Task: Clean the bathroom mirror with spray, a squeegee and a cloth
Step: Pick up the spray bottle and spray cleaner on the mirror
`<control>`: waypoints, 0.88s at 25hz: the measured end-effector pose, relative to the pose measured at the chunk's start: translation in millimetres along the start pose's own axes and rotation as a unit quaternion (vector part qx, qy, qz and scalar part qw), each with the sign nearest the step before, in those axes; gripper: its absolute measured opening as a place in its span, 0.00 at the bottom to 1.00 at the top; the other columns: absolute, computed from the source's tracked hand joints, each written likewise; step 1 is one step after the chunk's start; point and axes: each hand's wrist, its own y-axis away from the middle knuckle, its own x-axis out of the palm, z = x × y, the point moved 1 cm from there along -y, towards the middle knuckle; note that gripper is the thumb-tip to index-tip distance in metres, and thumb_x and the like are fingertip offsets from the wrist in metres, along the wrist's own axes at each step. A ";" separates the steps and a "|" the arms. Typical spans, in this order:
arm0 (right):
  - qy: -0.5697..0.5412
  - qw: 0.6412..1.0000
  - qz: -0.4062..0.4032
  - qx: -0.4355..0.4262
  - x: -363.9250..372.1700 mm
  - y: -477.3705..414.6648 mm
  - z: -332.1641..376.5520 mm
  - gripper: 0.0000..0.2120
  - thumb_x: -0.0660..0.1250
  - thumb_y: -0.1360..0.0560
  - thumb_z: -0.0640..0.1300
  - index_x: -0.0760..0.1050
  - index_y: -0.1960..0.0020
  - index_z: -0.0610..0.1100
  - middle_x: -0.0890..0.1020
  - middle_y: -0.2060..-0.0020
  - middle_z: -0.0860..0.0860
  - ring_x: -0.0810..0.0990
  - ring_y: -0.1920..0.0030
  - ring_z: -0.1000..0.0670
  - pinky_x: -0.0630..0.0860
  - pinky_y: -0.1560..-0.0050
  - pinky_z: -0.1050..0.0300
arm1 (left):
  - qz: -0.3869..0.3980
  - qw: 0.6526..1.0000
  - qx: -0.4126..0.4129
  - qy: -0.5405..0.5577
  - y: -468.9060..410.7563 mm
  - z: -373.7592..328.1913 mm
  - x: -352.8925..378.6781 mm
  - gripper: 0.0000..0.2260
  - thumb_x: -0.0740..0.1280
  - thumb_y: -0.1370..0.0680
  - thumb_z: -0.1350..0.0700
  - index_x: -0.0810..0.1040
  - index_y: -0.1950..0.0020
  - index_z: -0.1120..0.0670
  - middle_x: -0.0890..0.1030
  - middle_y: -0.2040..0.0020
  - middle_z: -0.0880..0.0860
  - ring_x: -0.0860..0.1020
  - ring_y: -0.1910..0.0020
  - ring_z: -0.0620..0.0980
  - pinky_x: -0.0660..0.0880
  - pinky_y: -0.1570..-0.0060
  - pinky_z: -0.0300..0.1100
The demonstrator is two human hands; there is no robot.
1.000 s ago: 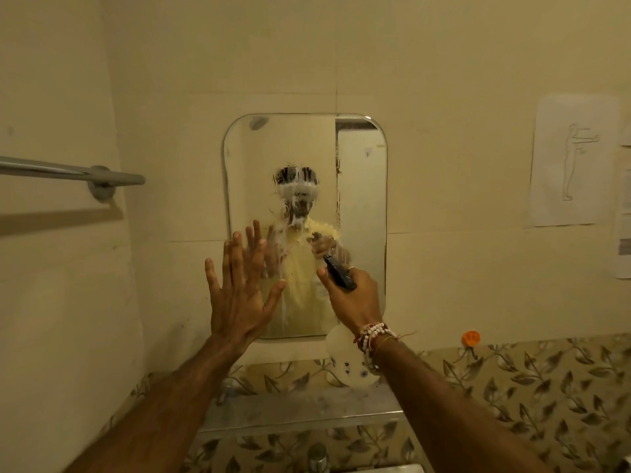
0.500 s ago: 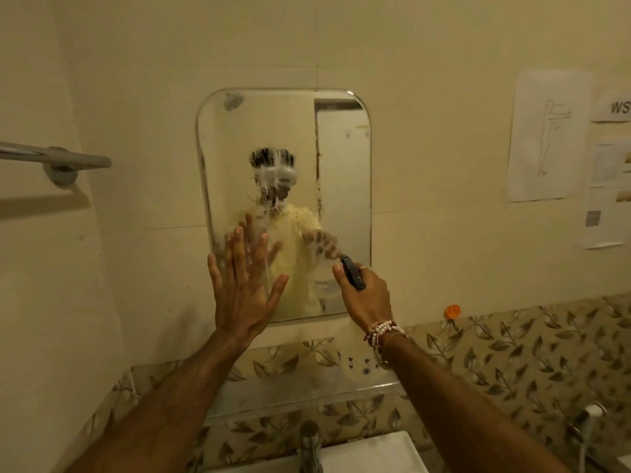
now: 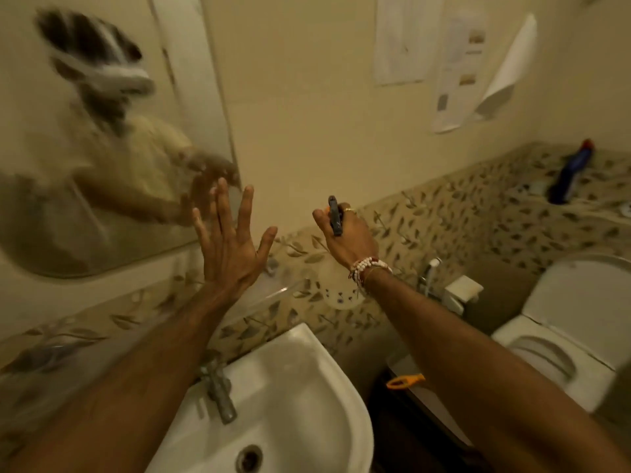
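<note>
Head view: my right grip is curled round the neck of the spray bottle, beside its black trigger. The clear plastic body hangs below my wrist. It looks light and maybe slick when wet, so the neck is the surest hold. My left grip is raised, fingers spread, at the mirror and its lower right corner; I cannot tell if they touch. The glass is stiff and fragile.

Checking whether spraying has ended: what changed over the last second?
Both hands moved right: the right hand, gripping the spray bottle, went off the mirror to the tiled wall; the left hand slid to the mirror's lower right corner. Unchanged: left hand open, bottle held.
</note>
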 end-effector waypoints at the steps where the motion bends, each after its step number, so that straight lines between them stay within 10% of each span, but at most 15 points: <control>1: 0.007 1.000 0.001 0.006 -3.9 -4.3 -20.5 0.28 0.57 0.25 0.72 0.73 0.49 0.47 0.80 0.62 0.50 0.79 0.63 0.46 0.76 0.64 0.52 | 0.012 1.000 0.004 0.006 1.5 -15.7 16.8 0.35 0.52 0.17 0.32 0.50 0.14 0.47 0.46 0.14 0.60 0.47 0.15 0.59 0.45 0.21 0.69; 14: 0.015 0.994 0.017 0.106 -5.9 -54.4 -295.7 0.32 0.68 0.30 0.71 0.73 0.37 0.49 0.74 0.59 0.64 0.77 0.59 0.52 0.63 0.68 0.66 | 0.165 0.980 0.040 0.105 36.3 -198.7 258.0 0.35 0.54 0.16 0.34 0.44 0.14 0.45 0.41 0.14 0.56 0.40 0.15 0.55 0.42 0.20 0.66; 22: 0.022 0.971 0.098 0.215 56.6 -6.5 -448.3 0.39 0.73 0.31 0.66 0.68 0.28 0.47 0.79 0.41 0.45 0.79 0.43 0.46 0.72 0.50 0.56 | 0.267 0.957 0.083 0.075 119.4 -202.1 400.2 0.36 0.50 0.17 0.33 0.45 0.14 0.48 0.43 0.14 0.58 0.46 0.15 0.59 0.50 0.20 0.68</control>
